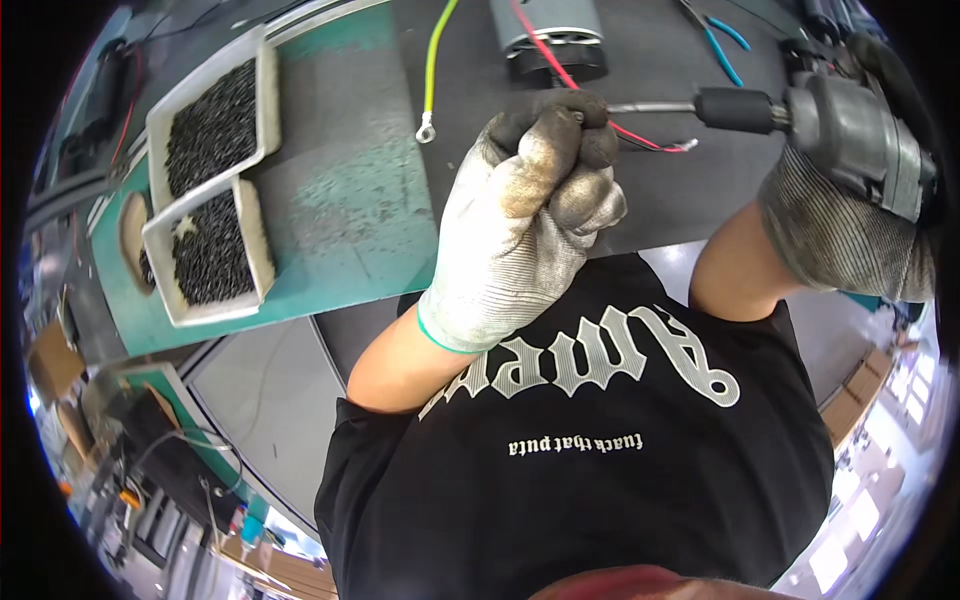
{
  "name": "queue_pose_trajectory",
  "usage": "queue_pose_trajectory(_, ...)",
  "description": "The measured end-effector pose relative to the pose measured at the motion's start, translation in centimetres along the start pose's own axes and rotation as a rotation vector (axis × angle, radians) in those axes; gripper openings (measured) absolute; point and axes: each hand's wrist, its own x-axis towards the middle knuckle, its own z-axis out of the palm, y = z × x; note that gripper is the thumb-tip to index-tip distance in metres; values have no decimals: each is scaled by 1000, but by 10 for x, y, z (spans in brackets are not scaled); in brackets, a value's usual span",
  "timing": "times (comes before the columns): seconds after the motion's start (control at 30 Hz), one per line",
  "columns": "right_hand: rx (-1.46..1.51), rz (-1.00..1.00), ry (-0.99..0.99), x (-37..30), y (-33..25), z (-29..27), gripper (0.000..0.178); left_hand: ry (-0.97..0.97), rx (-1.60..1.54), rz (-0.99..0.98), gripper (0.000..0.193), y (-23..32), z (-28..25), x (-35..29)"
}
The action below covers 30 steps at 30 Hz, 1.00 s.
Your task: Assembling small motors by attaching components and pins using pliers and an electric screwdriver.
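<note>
Over the bench (670,195), the right grip (840,205) wraps a driver (850,135).

Trays (267,95) of parts (212,130) on the mat (350,225), left hand (530,205) between them and driver (845,130)

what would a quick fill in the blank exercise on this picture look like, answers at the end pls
1. The right hand holds a grey tool whose metal shaft reaches the left hand, and both hands wear ____.
2. The pliers have ____ handles.
3. The white bin nearest the person holds many small ____ pieces.
4. The yellow-green wire ends in a metal ____ terminal.

Missing words: gloves; blue; black; ring
</note>
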Motion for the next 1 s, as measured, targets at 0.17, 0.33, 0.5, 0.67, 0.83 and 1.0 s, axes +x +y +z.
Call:
queue_pose_trajectory(0.17, -9, -9, 27, -3, -8, -5, 39, -29, -16, -66, 34, -16, -2, 3)
queue_pose_trajectory(0.33, 26, 31, 21, 1, -9, -6, 36, 129, 40, -113, 28, -22, 1, 2)
queue_pose_trajectory(0.5, 67, 73, 10, 4, -19, -9, 34, 28, 96, -3, 28, -27, -14, 4)
queue_pose_trajectory(0.67, 107, 108, 8, 2, -11, 1, 31, -37, 424, 30, 31, -24, -18, 9)
queue_pose_trajectory(0.83, 141, 130, 12, 5, -9, 7, 30, -39, 588, 71, 35, -26, -18, 7)
queue_pose_trajectory(1.0, 170, 147, 12, 5, -6, 13, 28, 33, 361, 49, 37, -33, -24, 12)
